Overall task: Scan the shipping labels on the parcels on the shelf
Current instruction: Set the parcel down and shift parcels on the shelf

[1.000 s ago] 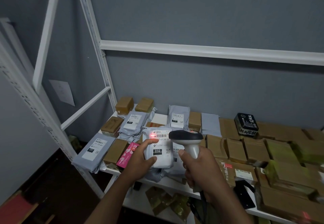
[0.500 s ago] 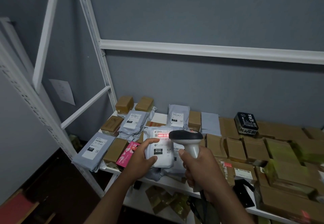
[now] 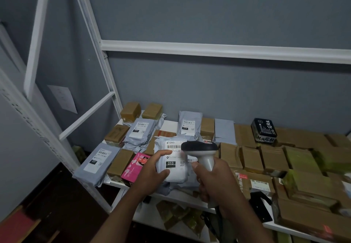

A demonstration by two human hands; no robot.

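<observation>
Tilting parcel (image 3: pixel 171 160) label-up in your left hand (image 3: pixel 152 172); right hand (image 3: pixel 212 181) grips scanner (image 3: pixel 202 150), nose over barcode.

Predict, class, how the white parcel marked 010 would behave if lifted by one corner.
The white parcel is probably soft: its edges look rounded and puffy, so it may sag. The left hand grips it alone, suggesting it is fairly light. Its plastic wrapper looks smooth, so it could slip.
</observation>
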